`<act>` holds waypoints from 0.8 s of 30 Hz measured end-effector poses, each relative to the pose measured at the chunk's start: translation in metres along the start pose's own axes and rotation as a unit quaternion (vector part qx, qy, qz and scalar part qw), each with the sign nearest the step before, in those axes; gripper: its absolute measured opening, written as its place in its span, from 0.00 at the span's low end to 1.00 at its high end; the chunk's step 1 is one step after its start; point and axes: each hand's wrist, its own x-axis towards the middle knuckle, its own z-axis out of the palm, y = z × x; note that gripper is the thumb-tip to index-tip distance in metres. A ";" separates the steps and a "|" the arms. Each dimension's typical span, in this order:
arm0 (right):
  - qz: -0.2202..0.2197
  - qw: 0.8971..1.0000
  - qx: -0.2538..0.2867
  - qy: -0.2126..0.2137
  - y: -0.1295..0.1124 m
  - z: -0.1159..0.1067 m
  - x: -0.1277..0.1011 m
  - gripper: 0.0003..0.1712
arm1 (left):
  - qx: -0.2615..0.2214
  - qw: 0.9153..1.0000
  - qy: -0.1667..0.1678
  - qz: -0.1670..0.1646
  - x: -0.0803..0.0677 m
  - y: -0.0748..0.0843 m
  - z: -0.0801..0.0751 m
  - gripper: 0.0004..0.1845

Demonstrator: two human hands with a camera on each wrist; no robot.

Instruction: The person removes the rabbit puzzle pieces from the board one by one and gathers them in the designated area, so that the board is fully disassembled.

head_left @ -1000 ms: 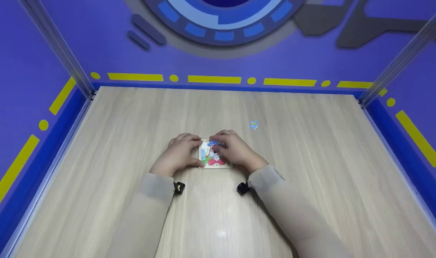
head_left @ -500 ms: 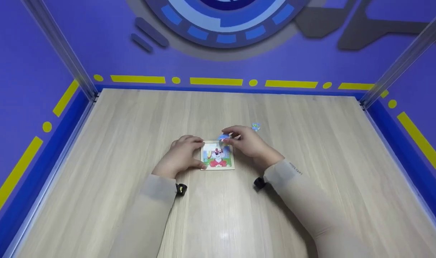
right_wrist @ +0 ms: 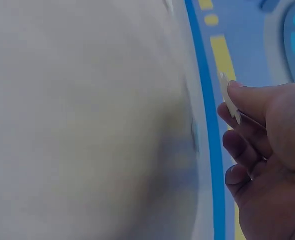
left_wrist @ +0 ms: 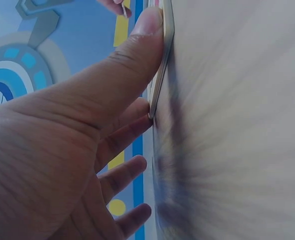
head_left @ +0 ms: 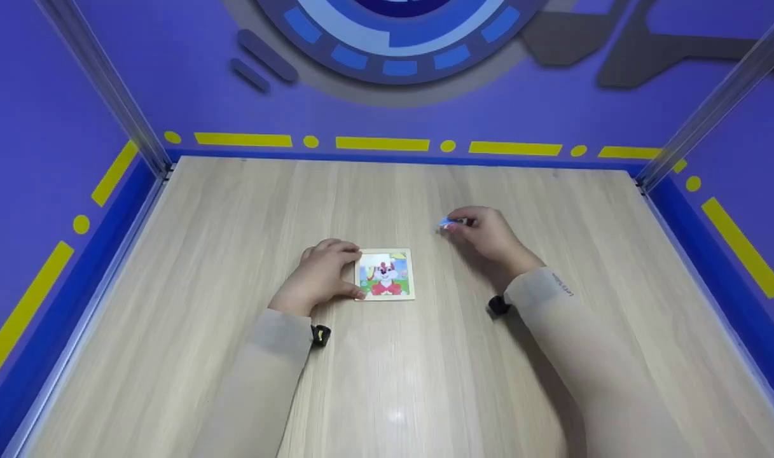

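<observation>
A small square jigsaw puzzle (head_left: 387, 278) in a pale wooden frame lies on the table, showing a red-and-white cartoon animal. A yellowish patch shows at its far right corner. My left hand (head_left: 321, 275) holds the frame's left side, thumb (left_wrist: 148, 22) at the near corner and fingers at the far corner. To the right and farther back, my right hand (head_left: 491, 236) pinches a blue puzzle piece (head_left: 447, 222) between thumb and fingers, raised off the table. The right wrist view catches that piece edge-on. Past it, a light blue piece (right_wrist: 196, 135) lies on the table.
The wood-grain table (head_left: 285, 203) is bounded by blue-purple panels with yellow markings at the back and both sides. Metal posts (head_left: 110, 83) stand at the far corners. A black wrist camera (head_left: 498, 306) sits under the right cuff.
My right hand has lifted a blue piece off the puzzle and carried it right and back, over the loose piece's spot. My left hand stays at the frame.
</observation>
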 end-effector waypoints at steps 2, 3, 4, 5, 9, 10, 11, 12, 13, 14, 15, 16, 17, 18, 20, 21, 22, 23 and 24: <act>0.006 1.000 -0.010 0.007 0.010 -0.007 0.001 0.16 | 0.001 1.000 0.000 -0.001 0.000 0.000 0.000 0.46; 0.008 1.000 -0.017 0.008 0.015 -0.010 0.002 0.16 | 0.001 1.000 0.000 -0.001 0.000 0.000 0.000 0.46; 0.008 1.000 -0.024 0.011 0.020 -0.013 0.002 0.17 | 0.001 1.000 0.000 -0.002 -0.001 0.000 0.000 0.46; 0.009 0.999 -0.030 0.013 0.024 -0.015 0.003 0.17 | 0.002 1.000 0.000 -0.001 -0.001 0.000 0.001 0.45; 0.016 0.999 -0.050 0.016 0.038 -0.025 0.003 0.17 | 0.002 1.000 0.001 0.000 0.000 0.001 0.001 0.45; 0.017 0.998 -0.054 0.017 0.041 -0.027 0.003 0.17 | 0.002 1.000 0.001 0.001 0.000 0.001 0.001 0.45; 0.018 0.998 -0.060 0.018 0.043 -0.029 0.003 0.17 | 0.002 1.000 0.001 0.001 0.000 0.001 0.001 0.45; 0.018 0.997 -0.066 0.018 0.045 -0.031 0.003 0.17 | 0.002 1.000 0.001 0.001 0.000 0.001 0.001 0.45; 0.018 0.997 -0.071 0.019 0.046 -0.032 0.004 0.17 | 0.002 1.000 0.001 0.001 0.000 0.001 0.000 0.45; 0.015 0.997 -0.074 0.018 0.047 -0.033 0.004 0.17 | 0.003 1.000 0.002 0.001 0.000 0.001 0.000 0.45; 0.015 0.997 -0.077 0.018 0.048 -0.034 0.004 0.17 | 0.003 1.000 0.002 0.001 0.000 0.001 -0.001 0.46; 0.014 0.997 -0.080 0.018 0.048 -0.034 0.004 0.17 | 0.004 1.000 0.002 0.001 0.001 0.001 -0.001 0.46; 0.013 0.996 -0.082 0.018 0.048 -0.035 0.004 0.17 | 0.005 1.000 0.002 0.000 0.001 0.001 -0.001 0.46; 0.012 0.996 -0.083 0.017 0.048 -0.035 0.004 0.17 | 0.005 1.000 0.002 0.000 0.001 0.001 -0.001 0.46; 0.010 0.996 -0.085 0.014 0.048 -0.036 0.004 0.17 | 0.006 1.000 0.001 -0.001 0.001 0.001 -0.001 0.47; 0.011 0.996 -0.088 0.013 0.048 -0.036 0.004 0.17 | 0.006 1.000 0.000 -0.001 0.001 0.001 -0.001 0.47; 0.009 0.996 -0.090 0.011 0.048 -0.036 0.004 0.16 | 0.006 1.000 0.000 0.000 0.001 0.000 -0.001 0.47; 0.008 0.996 -0.091 0.008 0.048 -0.036 0.004 0.16 | 0.006 1.000 0.000 0.000 0.001 0.000 -0.001 0.47; 0.006 0.996 -0.094 0.006 0.048 -0.036 0.004 0.16 | 0.006 1.000 0.000 0.000 0.001 0.000 -0.001 0.46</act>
